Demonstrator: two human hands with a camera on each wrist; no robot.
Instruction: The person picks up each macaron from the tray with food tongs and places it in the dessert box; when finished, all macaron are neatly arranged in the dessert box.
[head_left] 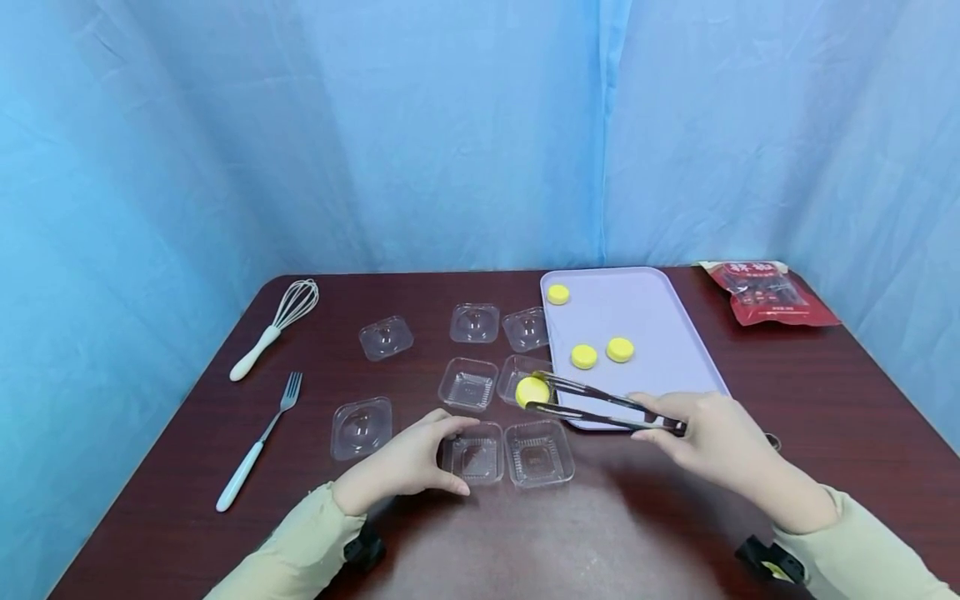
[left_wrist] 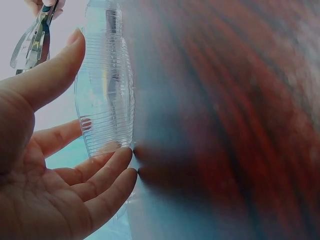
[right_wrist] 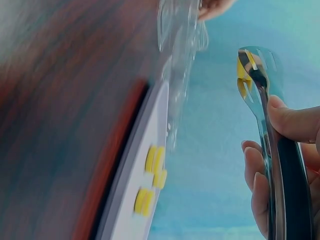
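My right hand (head_left: 712, 437) grips black-and-steel tongs (head_left: 585, 414), whose tips hold a yellow macaron (head_left: 532, 392) over a clear plastic box (head_left: 512, 377) beside the tray. In the right wrist view, the macaron (right_wrist: 244, 70) shows between the slotted tong tips. My left hand (head_left: 408, 462) spans the near-left clear box (head_left: 480, 462), index finger at its back edge and thumb at its front. Through the ribbed wall of this box (left_wrist: 107, 105), part of a finger shows in the left wrist view. Next to it stands another box (head_left: 539, 454).
A lilac tray (head_left: 652, 312) bears 3 more yellow macarons (head_left: 619, 349). Another box (head_left: 468, 385) and several clear lids (head_left: 362, 429) lie around the middle. A whisk (head_left: 273, 329) and fork (head_left: 258, 442) lie left; a red packet (head_left: 768, 293) lies far right.
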